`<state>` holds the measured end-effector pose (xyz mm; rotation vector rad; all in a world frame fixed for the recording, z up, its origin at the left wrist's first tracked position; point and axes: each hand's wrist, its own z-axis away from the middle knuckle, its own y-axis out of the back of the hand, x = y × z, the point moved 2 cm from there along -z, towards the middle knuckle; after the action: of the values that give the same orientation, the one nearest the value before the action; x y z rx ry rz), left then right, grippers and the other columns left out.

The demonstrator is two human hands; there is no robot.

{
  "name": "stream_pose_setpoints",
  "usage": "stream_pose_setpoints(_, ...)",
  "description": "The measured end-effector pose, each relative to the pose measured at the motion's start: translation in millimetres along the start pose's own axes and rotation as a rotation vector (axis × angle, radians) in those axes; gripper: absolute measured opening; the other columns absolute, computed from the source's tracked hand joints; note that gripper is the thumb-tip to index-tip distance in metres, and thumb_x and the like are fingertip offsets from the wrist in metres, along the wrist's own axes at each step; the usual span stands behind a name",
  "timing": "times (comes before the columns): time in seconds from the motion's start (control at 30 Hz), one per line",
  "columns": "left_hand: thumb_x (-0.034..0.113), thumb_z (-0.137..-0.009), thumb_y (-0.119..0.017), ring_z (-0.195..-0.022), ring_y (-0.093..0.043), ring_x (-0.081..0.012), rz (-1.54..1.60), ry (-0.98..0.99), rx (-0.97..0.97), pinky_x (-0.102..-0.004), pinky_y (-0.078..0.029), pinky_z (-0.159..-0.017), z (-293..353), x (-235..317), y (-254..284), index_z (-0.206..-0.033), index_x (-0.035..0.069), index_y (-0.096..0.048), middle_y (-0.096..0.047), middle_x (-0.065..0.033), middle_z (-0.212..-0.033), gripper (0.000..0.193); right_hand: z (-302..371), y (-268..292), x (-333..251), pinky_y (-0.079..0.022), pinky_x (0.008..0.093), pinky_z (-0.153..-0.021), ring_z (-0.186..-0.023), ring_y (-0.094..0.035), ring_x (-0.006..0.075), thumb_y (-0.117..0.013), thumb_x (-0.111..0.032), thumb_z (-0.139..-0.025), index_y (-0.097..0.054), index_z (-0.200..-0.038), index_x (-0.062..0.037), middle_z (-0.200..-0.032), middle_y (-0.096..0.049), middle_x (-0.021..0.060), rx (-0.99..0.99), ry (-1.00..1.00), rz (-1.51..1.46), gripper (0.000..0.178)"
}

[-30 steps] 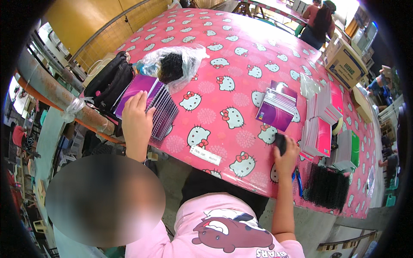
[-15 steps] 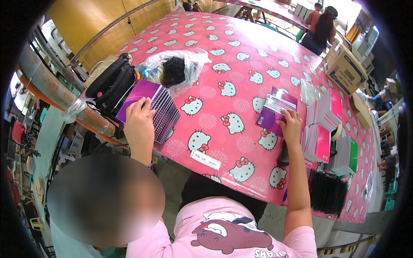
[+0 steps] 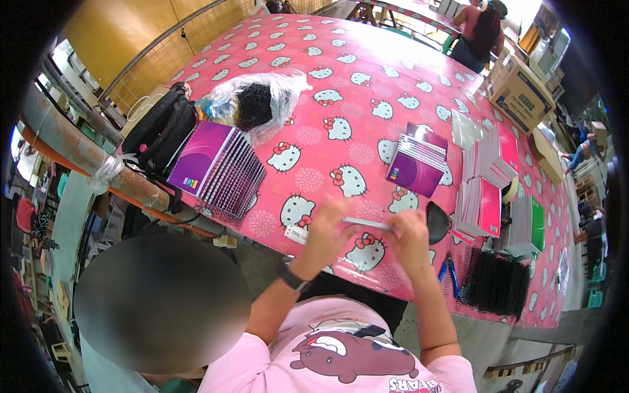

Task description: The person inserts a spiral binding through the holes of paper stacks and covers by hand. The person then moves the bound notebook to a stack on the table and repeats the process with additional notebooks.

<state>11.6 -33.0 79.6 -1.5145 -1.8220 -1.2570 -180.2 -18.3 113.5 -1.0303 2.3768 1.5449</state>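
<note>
Over the near part of the table, a thin notebook (image 3: 368, 223) is seen edge-on between my hands. My right hand (image 3: 409, 232) is closed on its right end. At its left end is my left hand (image 3: 327, 226), smeared by motion, so its grip does not show. To the left lies a stack of purple spiral-bound notebooks (image 3: 203, 154), fanned so the coils show. Beyond my right hand rests a smaller pile of purple notebooks (image 3: 414, 175) with pale edges.
Right of my hand are a dark rounded object (image 3: 438, 223), blue-handled pliers (image 3: 449, 275), black coils (image 3: 495, 285), pink notebooks (image 3: 481, 206) and green ones (image 3: 525, 229). A cardboard box (image 3: 521, 90) stands far right. At left are a black bag (image 3: 160, 131) and a plastic bag (image 3: 278, 105).
My left hand has left the spiral-bound stack and moved right to the middle. My right hand has come from the small pile toward me, with a thin notebook in it.
</note>
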Motion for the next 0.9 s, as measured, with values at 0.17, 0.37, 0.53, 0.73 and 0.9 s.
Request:
stream_pose_setpoints(0.17, -0.001, -0.08, -0.067, -0.099, -0.058, -0.0158, 0.432, 0.275, -0.256, -0.0304, -0.046, -0.089, 32, -18, -37, -0.108, 0.003, -0.051, -0.057, -0.0095, -0.109, 0.032, 66, 1, 3, -0.042, 0.0268, -0.067, -0.073, -0.055, 0.0129, -0.067, -0.007, -0.08, -0.061, -0.09, -0.0041, -0.079, -0.06, 0.0018, 0.165, -0.488, -0.494, 0.012)
stream_pose_setpoints(0.37, -0.006, -0.073, -0.067, -0.112, -0.05, -0.0195, 0.521, 0.362, -0.055, -0.034, -0.043, -0.093, 48, -15, -68, -0.113, 0.004, -0.05, -0.049, -0.0113, -0.117, 0.044, 96, -42, 4, -0.041, 0.0218, -0.067, -0.076, -0.05, 0.0066, -0.061, -0.006, -0.088, -0.057, -0.1, -0.0028, -0.081, -0.055, -0.0009, 0.529, -0.682, -0.8, 0.012)
stream_pose_setpoints(0.53, 0.008, -0.079, -0.058, -0.112, -0.05, -0.0225, -0.472, -0.358, -0.109, -0.0423, -0.032, -0.102, 36, 50, -67, -0.121, 0.009, -0.052, -0.055, -0.008, -0.113, 0.043, 90, -37, 4, -0.042, 0.0218, -0.069, -0.075, -0.051, 0.007, -0.061, -0.008, -0.088, -0.06, -0.092, -0.003, -0.081, -0.057, -0.0012, 0.462, -0.648, -0.742, 0.006)
stream_pose_setpoints(0.73, 0.004, -0.074, -0.058, -0.087, -0.059, -0.0172, -0.245, -0.382, -0.218, -0.0356, -0.043, -0.082, 34, 28, -72, -0.107, 0.011, -0.064, -0.062, 0.0002, -0.094, 0.035, 146, 48, 90, -0.045, 0.0293, -0.07, -0.074, -0.055, 0.0139, -0.065, -0.012, -0.085, -0.061, -0.083, -0.0021, -0.078, -0.062, 0.0044, 0.638, -0.817, -0.15, 0.011)
stream_pose_setpoints(0.9, 0.006, -0.074, -0.058, -0.088, -0.057, -0.0178, -0.25, -0.416, -0.205, -0.035, -0.042, -0.083, 34, 32, -74, -0.105, 0.013, -0.065, -0.061, 0.0005, -0.093, 0.032, 189, 82, 146, -0.042, 0.0411, -0.081, -0.093, -0.052, 0.0311, -0.07, -0.018, -0.078, -0.058, -0.097, -0.001, -0.096, -0.057, 0.0151, 0.383, -0.724, 0.716, 0.028)
